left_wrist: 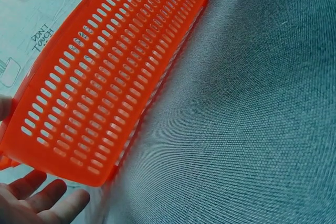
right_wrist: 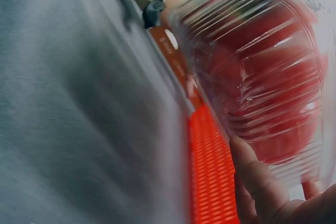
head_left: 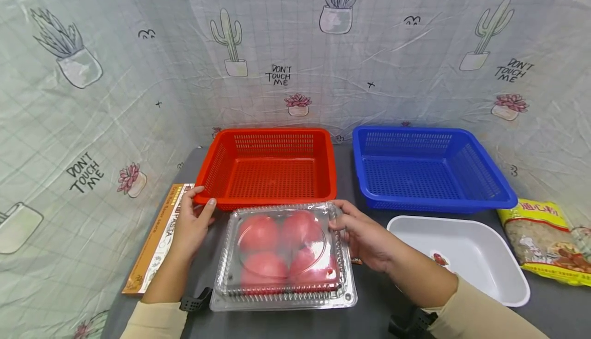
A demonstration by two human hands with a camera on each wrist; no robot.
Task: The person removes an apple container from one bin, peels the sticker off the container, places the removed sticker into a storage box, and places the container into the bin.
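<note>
Tomatoes, four of them, sit sealed in the clear plastic clamshell box [head_left: 283, 257] right in front of us on the grey cloth-covered table [head_left: 369, 318]. We see it at the near edge, just before the red perforated plastic basket [head_left: 270, 167], whose front rim it touches or nearly touches.

Our right hand [head_left: 365, 234] grasps the box's right far corner, fingers curled over the lid edge, thumb along the side. In the right wrist view a fingertip [right_wrist: 252, 166] presses on the ribbed wall, w/ the tomatoes blurred red behind it. That hold probably steadies or lifts the box from one side.

Our left hand [head_left: 191, 223] isn't on the box. It lies relaxed, fingers mostly straight, thumb tip at the red basket's near left corner. The left wrist view shows loose fingers [left_wrist: 42, 198] just under the basket's slotted wall, apart from it. We judge it's there to keep the light basket from sliding.

Blue perforated plastic basket [head_left: 431, 170] sits beside the red one, w/ a gap between. White plastic tray [head_left: 461, 257] lies near the right forearm. Yellow bag of dry pasta [head_left: 545, 239] is far right. Long flat pasta carton [head_left: 159, 236] lies under the left wrist.
</note>
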